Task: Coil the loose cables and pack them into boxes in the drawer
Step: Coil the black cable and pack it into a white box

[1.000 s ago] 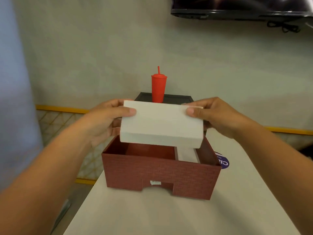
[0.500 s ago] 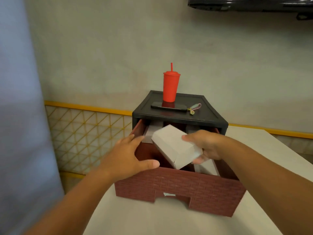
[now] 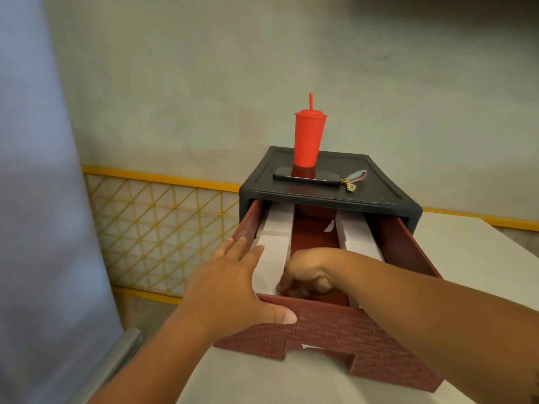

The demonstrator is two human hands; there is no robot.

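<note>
Drawer (image 3: 364,330) stands open; white box (image 3: 269,258) lies in its front-left corner, long axis front to back; left hand (image 3: 230,290) flat over it, fingers straight, thumb on front rim; right hand (image 3: 309,272) just right of the box at its inner edge, fingers curled; cannot tell if they pinch it.

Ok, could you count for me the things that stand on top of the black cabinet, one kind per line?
Red cup with straw: 1
Black phone: 1
Keychain strap: 1
Total: 3
</note>
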